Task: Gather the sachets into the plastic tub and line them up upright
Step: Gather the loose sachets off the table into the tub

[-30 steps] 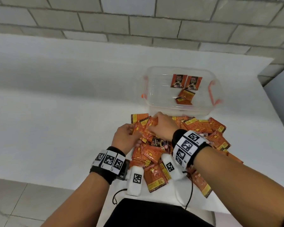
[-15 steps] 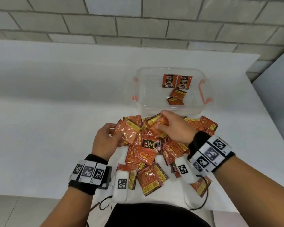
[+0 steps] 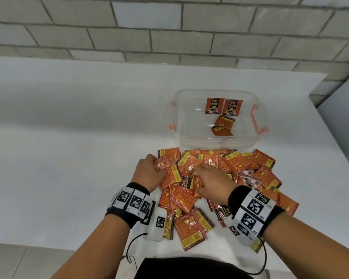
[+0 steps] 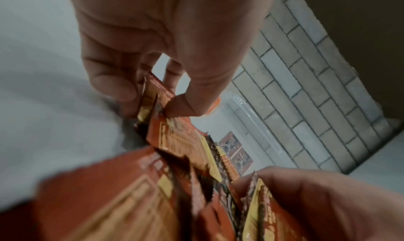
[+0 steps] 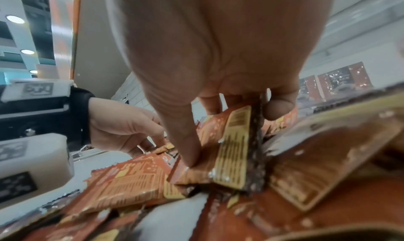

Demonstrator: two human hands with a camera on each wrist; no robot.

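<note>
A heap of orange coffee sachets (image 3: 240, 164) lies on the white table in front of the clear plastic tub (image 3: 176, 117) with orange handles. Two sachets (image 3: 214, 105) stand upright against the tub's far wall, and two more (image 3: 224, 121) lie tilted on its floor. My left hand (image 3: 156, 167) is at the heap's left side; its thumb and fingers (image 4: 122, 89) pinch the edge of a sachet (image 4: 157, 91). My right hand (image 3: 199, 171) rests in the heap's middle, its thumb and fingers (image 5: 277, 106) pinching one sachet (image 5: 231, 141) by its sides.
A grey brick wall (image 3: 169, 37) runs behind the table. The table's near edge (image 3: 48, 241) is close to my body, and its right edge (image 3: 330, 127) lies just past the tub. Bare white tabletop (image 3: 69, 137) spreads to the left.
My right hand has drawn back from beside the left hand to the heap's middle and taken hold of a sachet there. The left hand stays at the heap's left, still pinching.
</note>
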